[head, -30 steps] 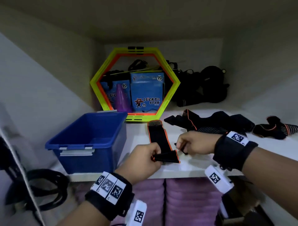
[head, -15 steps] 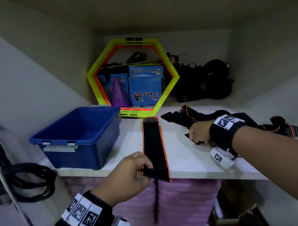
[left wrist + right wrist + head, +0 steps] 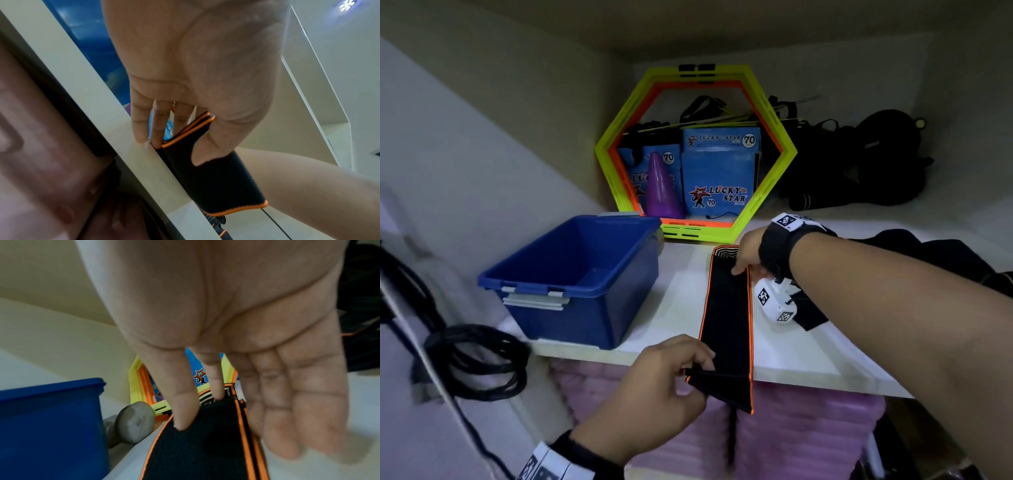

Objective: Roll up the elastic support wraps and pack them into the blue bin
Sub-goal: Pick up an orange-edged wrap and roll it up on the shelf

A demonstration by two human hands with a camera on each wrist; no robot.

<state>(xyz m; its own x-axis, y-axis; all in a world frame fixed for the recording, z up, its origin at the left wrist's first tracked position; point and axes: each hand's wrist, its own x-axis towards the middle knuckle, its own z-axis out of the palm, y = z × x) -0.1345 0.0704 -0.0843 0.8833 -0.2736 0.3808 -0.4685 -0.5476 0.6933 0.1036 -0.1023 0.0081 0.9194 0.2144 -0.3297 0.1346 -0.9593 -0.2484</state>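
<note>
A long black elastic wrap with orange edging [image 3: 726,308] lies stretched flat on the white shelf [image 3: 808,356], its near end hanging over the front edge. My left hand [image 3: 671,373] pinches that near end [image 3: 216,183] between thumb and fingers. At the far end my right hand [image 3: 743,255] rests with straight fingers on the wrap [image 3: 205,443], thumb and index tips touching the fabric. The blue bin [image 3: 582,274] stands empty to the left of the wrap. More black wraps [image 3: 928,253] lie heaped at the right.
A yellow-orange hexagon frame [image 3: 695,150] with blue boxes and a purple cone [image 3: 661,188] stands at the back. A grey dumbbell [image 3: 133,421] lies behind the bin. Black bags [image 3: 859,164] fill the back right. Black cables [image 3: 472,363] hang at the left; pink folded material [image 3: 791,438] sits below.
My right hand has moved from the pile at the right to the wrap's far end and lies on it. The left hand keeps its pinch on the near end.
</note>
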